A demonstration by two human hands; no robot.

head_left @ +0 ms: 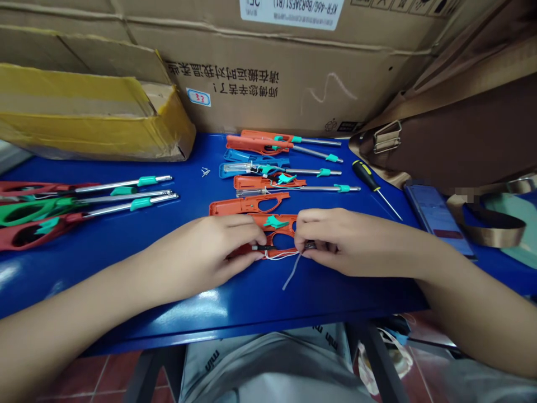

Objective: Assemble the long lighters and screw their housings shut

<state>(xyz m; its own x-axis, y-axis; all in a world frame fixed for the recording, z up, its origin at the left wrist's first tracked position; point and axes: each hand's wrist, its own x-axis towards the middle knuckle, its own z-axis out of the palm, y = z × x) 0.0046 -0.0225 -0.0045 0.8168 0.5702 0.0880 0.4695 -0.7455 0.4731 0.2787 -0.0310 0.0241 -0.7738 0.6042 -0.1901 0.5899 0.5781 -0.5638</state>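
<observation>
An orange lighter shell lies open on the blue table between my hands. My left hand pinches a small black cylindrical part with thin white wires at the shell's lower edge. My right hand pinches a small dark part at the other end of those wires. A pale thin tube hangs from under the right fingers toward the table's front edge. Another orange half shell lies just behind.
Several orange and blue long-nosed lighters lie behind the hands, several red and green ones at the left. A black-and-yellow screwdriver, a phone and brown tape roll are right. A yellow-taped carton and big cardboard box stand behind.
</observation>
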